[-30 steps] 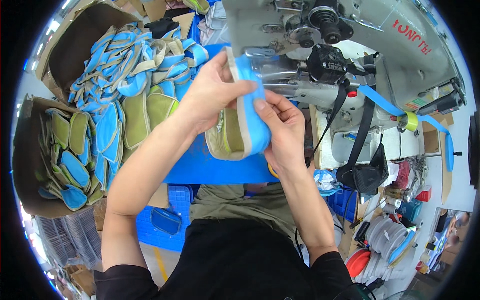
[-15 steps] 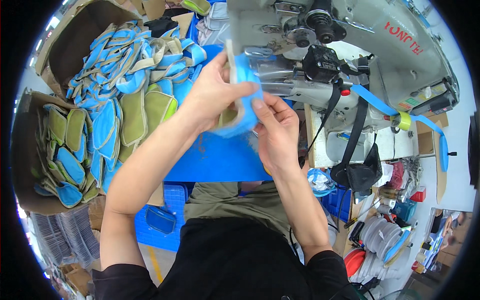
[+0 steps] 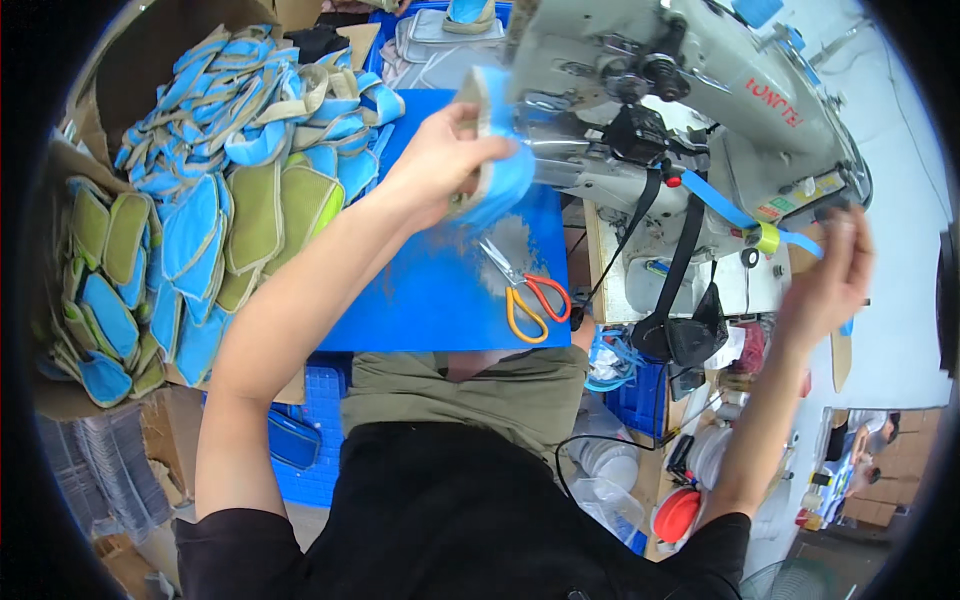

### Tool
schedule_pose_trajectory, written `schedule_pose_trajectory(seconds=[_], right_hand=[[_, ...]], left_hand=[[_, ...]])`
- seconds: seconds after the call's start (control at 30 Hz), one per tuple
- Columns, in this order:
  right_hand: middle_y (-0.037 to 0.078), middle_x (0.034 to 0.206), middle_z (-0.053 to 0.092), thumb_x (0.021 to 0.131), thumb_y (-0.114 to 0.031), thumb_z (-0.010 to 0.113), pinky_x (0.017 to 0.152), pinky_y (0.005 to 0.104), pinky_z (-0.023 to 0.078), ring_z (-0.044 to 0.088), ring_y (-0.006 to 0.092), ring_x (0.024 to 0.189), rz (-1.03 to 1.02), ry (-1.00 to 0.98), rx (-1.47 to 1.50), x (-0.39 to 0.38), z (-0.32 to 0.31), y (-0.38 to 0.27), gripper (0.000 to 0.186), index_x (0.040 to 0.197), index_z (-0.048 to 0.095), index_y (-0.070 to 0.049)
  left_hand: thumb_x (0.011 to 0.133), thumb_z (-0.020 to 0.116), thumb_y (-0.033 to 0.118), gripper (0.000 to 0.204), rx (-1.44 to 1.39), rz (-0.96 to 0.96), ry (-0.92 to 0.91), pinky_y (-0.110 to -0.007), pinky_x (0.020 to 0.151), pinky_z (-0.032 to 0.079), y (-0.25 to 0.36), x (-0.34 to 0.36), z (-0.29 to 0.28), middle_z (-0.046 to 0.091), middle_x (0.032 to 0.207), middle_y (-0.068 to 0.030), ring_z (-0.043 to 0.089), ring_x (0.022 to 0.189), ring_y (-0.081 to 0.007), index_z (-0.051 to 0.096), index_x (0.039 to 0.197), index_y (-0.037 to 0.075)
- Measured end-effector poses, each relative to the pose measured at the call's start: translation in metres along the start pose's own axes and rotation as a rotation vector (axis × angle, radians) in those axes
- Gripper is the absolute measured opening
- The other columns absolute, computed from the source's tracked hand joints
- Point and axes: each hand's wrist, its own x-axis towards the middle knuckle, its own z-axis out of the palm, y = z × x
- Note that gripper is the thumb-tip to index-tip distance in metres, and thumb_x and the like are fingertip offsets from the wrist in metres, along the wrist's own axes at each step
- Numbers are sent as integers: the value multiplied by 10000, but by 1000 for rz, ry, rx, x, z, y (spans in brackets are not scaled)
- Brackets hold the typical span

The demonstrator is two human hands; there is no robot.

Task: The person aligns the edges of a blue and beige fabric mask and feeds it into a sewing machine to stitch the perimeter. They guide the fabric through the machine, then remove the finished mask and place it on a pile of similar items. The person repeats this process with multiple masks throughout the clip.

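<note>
My left hand (image 3: 450,165) is closed around a blue fabric band with beige edging (image 3: 508,182), curved into a loop and held up beside the sewing machine (image 3: 640,70). Far to the right, my right hand (image 3: 825,280) is raised beside the blue tape (image 3: 718,200), which passes through a yellow-green guide (image 3: 764,238). Motion smears its fingers, so whether they grip the tape is unclear. Below the left hand, scissors (image 3: 522,290) with one orange and one red handle lie with their blades slightly apart on the blue tabletop (image 3: 420,300).
At the left, cardboard boxes (image 3: 110,395) hold a heap of blue and beige bands (image 3: 225,110) and green and blue pouch pieces (image 3: 255,215). Black straps (image 3: 690,270) hang under the machine. A blue crate (image 3: 440,12) with grey pieces stands at the back.
My right hand has let go of the band and swung right toward the blue tape. My left hand keeps the band in nearly the same place. The scissors have come into sight.
</note>
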Motion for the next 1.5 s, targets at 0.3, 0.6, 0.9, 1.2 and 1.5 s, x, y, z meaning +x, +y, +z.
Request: schedule_pose_trajectory(seconds=[0.3,0.6,0.9,1.2,1.5], right_hand=[[147,1322,672,937,-344,780,1052,338,461,623,210,1217,194,-74,-565,284,-125,155,599,1381,633,30],[59,1029,716,1055,-337,621,875,331,516,660,155,947,415,-177,-86,274,-141,216,321,1126,704,-36],[80,1144,709,1019,-286,618,958,332,492,649,176,1062,251,141,-268,205,-155,213,351,1227,707,-18],[190,1258,621,870,-22,764,991,439,516,635,359,1165,13,-1013,-385,-252,58,31,424,1278,652,-42],[193,1246,603,770,-61,849,869,431,567,694,338,946,339,-1202,-496,-279,70,67,762,1455,515,-41]], left_hand=[[1012,653,302,246,-122,-9,-29,-266,676,537,-19,30,-6,665,922,17,635,814,-73,670,1139,92],[1016,670,317,380,164,284,119,-283,766,463,-58,36,-18,628,994,-60,590,877,-135,709,880,-36],[1045,653,214,246,-13,294,377,-322,983,448,-105,-53,-90,619,1242,-79,573,1126,-160,729,1063,-19],[1016,659,167,192,258,581,435,-375,999,460,-96,-86,-76,622,1275,-151,592,1183,-267,727,1058,-8],[995,666,128,163,340,619,426,-385,1001,461,-88,-93,-75,619,1283,-178,598,1191,-294,717,1048,-17]])
